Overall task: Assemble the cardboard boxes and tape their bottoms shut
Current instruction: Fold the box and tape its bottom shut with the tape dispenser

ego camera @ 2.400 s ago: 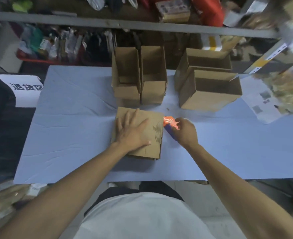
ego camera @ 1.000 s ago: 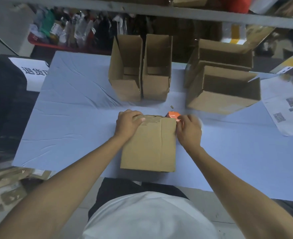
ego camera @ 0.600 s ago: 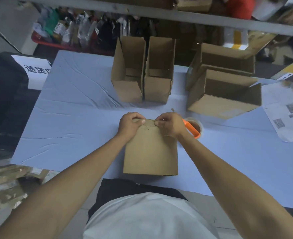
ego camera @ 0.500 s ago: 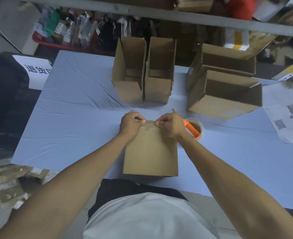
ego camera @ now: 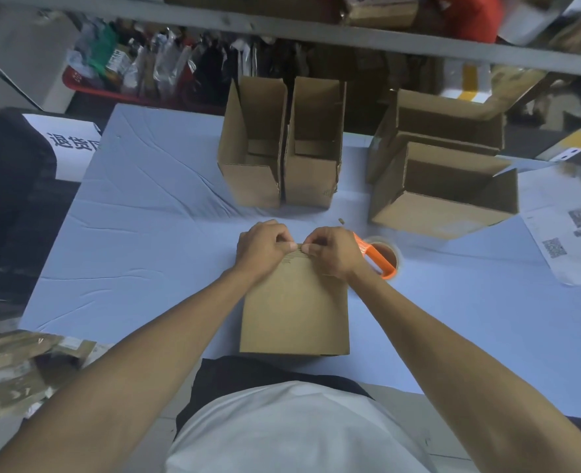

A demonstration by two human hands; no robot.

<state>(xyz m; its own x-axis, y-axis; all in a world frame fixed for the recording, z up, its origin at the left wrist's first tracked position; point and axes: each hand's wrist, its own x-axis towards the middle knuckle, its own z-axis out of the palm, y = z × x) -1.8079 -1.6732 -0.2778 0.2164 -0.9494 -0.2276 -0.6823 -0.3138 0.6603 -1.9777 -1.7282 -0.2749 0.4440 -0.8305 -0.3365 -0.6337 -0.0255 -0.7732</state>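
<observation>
A small brown cardboard box (ego camera: pixel 294 308) lies on the blue table (ego camera: pixel 139 240) right in front of me, its long side running away from me. My left hand (ego camera: pixel 263 247) and my right hand (ego camera: pixel 330 250) both pinch its far edge, fingertips almost touching. An orange-handled tape dispenser with a tape roll (ego camera: pixel 383 257) lies on the table just right of my right hand, with nothing holding it.
Two narrow open boxes (ego camera: pixel 282 165) stand side by side behind my hands. Two wider open boxes (ego camera: pixel 442 186) sit at the back right. Printed papers (ego camera: pixel 569 240) lie at the right edge. A shelf rail (ego camera: pixel 282 29) runs across the back. Packaging scraps (ego camera: pixel 19 367) lie lower left.
The box was turned lengthwise toward me. My right hand set the tape dispenser down on the table and moved to the box's far edge beside my left hand.
</observation>
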